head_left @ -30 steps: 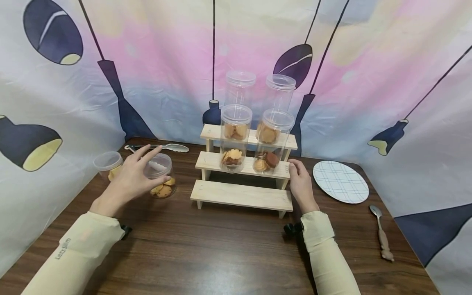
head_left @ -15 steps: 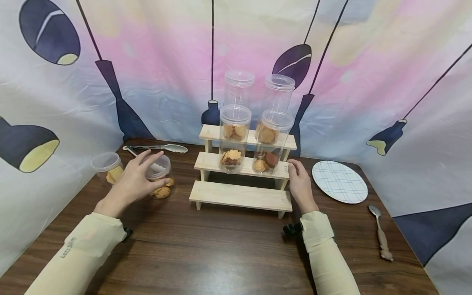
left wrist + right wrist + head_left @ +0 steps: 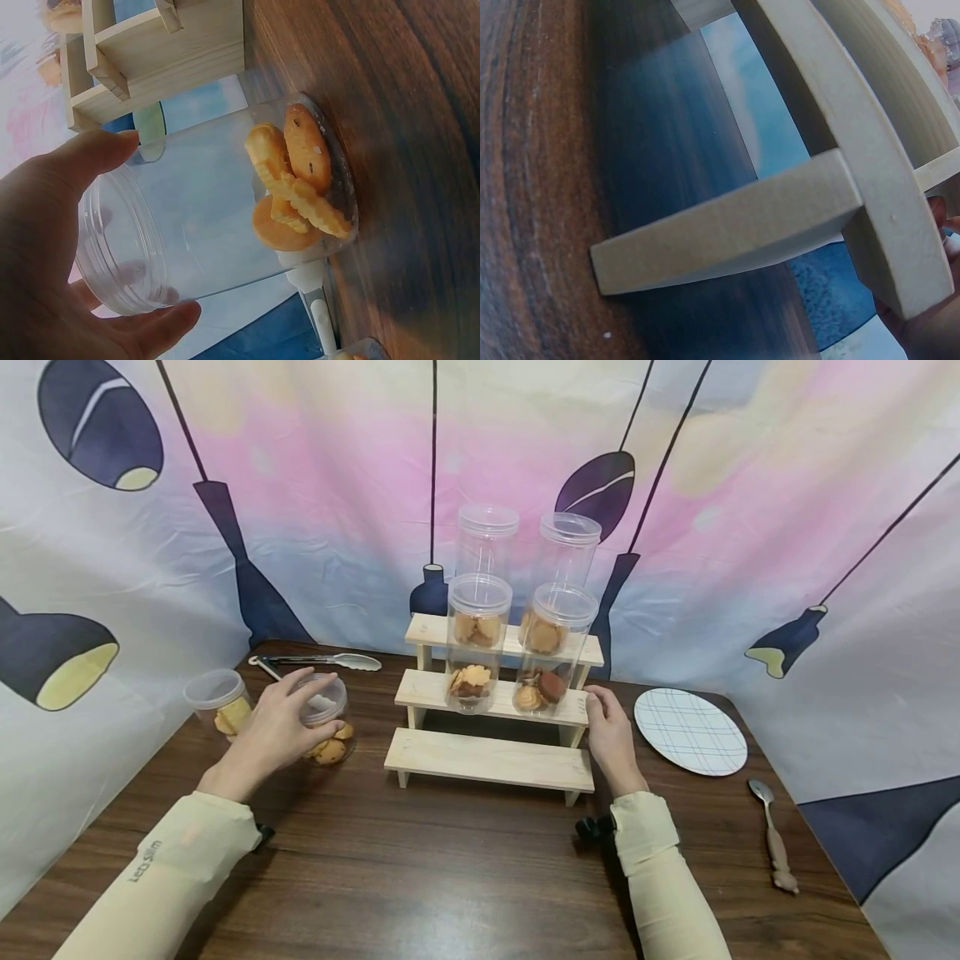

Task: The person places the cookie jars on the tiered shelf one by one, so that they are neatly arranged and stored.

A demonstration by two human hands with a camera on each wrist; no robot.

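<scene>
The brown bench [image 3: 420,877] carries a three-step wooden stand [image 3: 487,756], and its filling looks well along: a back pair of jars [image 3: 487,547] is up on the top step, a front pair of jars [image 3: 558,643] on the middle one. Two are left down on the bench, on the person's left: the near jar [image 3: 210,202], upright, and an outer jar [image 3: 217,693] beside it. The left hand [image 3: 273,727] curves round the near jar's lid, thumb one side, fingers the other; how firmly it presses I cannot tell. The right hand [image 3: 611,735] pinches the end of the middle step.

Only the head view shows the plate [image 3: 690,731]. The right wrist view brings a stand leg [image 3: 727,225] up close, foot on the bench, but hides most of the hand. The left wrist view reveals ridged biscuits [image 3: 307,202] that the head view does not make out.
</scene>
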